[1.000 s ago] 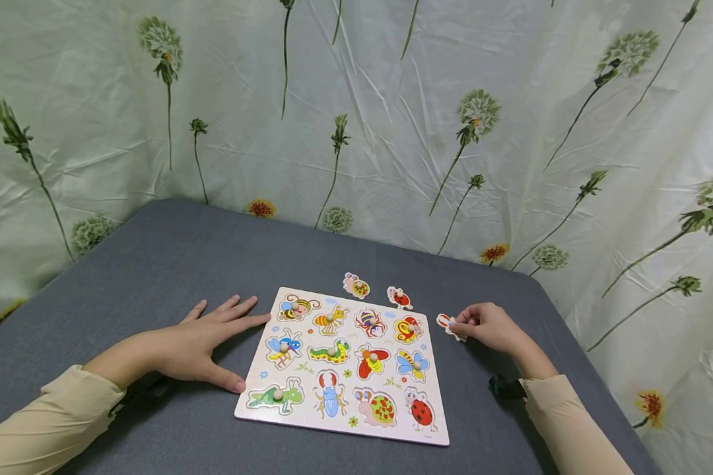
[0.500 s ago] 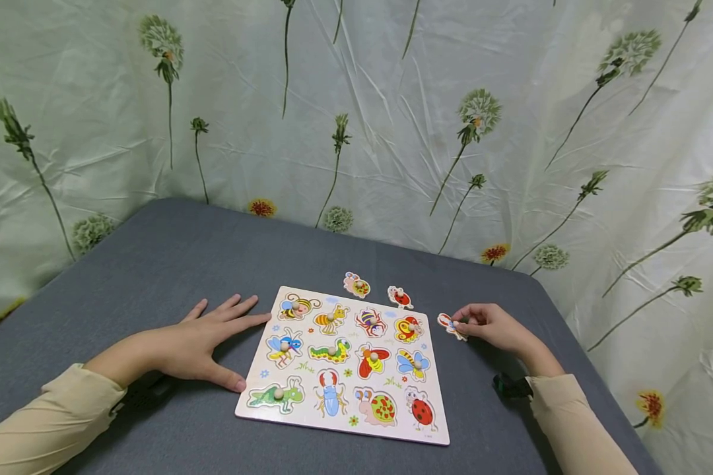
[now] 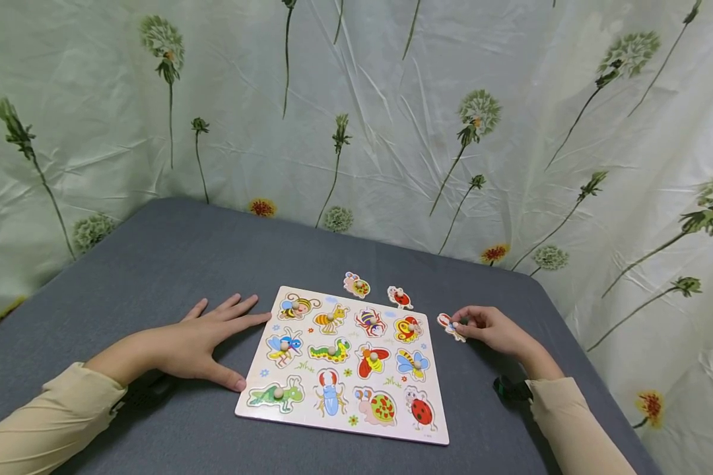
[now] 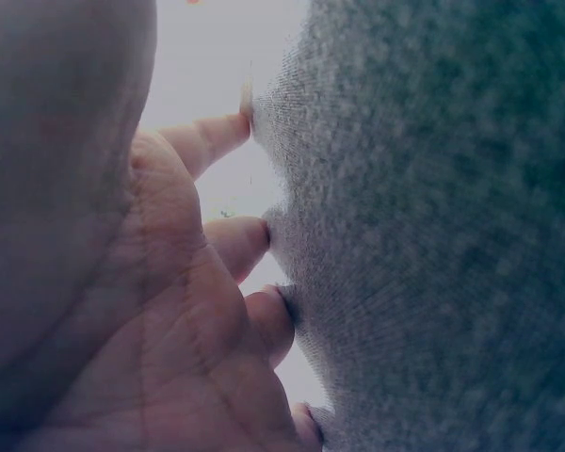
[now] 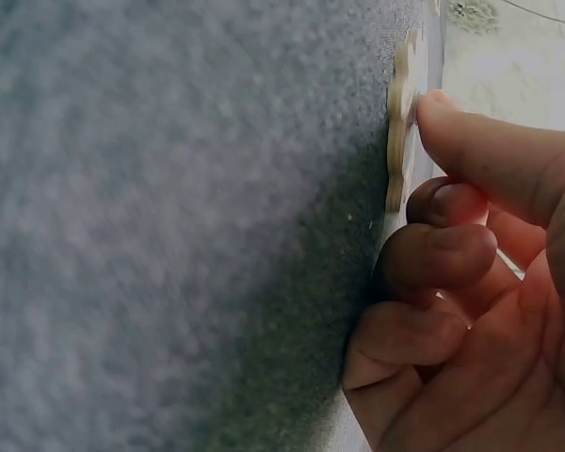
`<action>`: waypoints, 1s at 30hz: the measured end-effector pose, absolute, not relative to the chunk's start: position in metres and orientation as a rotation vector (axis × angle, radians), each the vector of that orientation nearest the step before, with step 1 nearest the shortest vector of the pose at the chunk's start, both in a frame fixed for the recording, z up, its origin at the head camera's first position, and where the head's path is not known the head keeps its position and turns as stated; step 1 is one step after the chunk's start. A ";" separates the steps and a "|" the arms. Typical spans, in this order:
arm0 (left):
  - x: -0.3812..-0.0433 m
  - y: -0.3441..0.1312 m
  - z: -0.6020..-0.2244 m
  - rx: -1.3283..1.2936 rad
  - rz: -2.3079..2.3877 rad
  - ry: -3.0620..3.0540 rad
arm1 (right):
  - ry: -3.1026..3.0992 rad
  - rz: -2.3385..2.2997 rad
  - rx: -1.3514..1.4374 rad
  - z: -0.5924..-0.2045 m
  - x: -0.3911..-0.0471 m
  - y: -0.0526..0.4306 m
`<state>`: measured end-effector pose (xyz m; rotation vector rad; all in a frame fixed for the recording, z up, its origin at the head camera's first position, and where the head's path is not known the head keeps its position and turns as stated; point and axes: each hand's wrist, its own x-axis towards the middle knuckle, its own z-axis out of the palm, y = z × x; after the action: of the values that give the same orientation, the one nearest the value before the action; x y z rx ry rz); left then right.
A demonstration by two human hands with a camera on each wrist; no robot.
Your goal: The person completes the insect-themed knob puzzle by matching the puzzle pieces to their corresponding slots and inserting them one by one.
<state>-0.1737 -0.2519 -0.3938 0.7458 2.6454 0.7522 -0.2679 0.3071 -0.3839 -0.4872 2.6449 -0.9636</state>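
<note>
A wooden knob puzzle board (image 3: 306, 418) with insect pictures lies flat on the table. Spread out at its left side is my left hand (image 3: 193, 348), its thumb and index tips touching the board's edge. In the left wrist view the fingertips (image 4: 228, 127) rest on the grey cloth. To the right of the board, my right hand (image 3: 492, 331) pinches a stag beetle puzzle piece (image 3: 445, 320) near its knob, partly hidden by the fingers. The right wrist view shows the piece's wooden edge (image 5: 395, 141) low against the cloth, with the thumb on it.
A snail puzzle piece (image 3: 356, 285) and a ladybug puzzle piece (image 3: 400, 297) lie behind the board. Most board pictures carry knobbed pieces; the beetle, snail and ladybug pictures in the front row show no knobs. A floral curtain (image 3: 392, 165) hangs behind the grey table (image 3: 226, 244).
The right hand and wrist have shifted very slightly, with the fingers still at the beetle piece. The left hand, the board and the other pieces stay in place.
</note>
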 end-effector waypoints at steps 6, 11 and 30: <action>-0.174 -0.252 -0.394 0.745 0.754 2.647 | 2.648 -0.998 -0.472 -0.385 -0.264 0.304; -0.173 -0.252 -0.394 0.742 0.752 2.647 | 2.652 -1.018 -0.458 -0.381 -0.259 0.299; -0.173 -0.251 -0.393 0.729 0.744 2.656 | 2.639 -1.038 -0.514 -0.372 -0.243 0.276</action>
<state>-0.1725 -0.2507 -0.3929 0.7289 2.6557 0.7438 -0.2432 0.2759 -0.3722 -0.5141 2.6387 -1.0383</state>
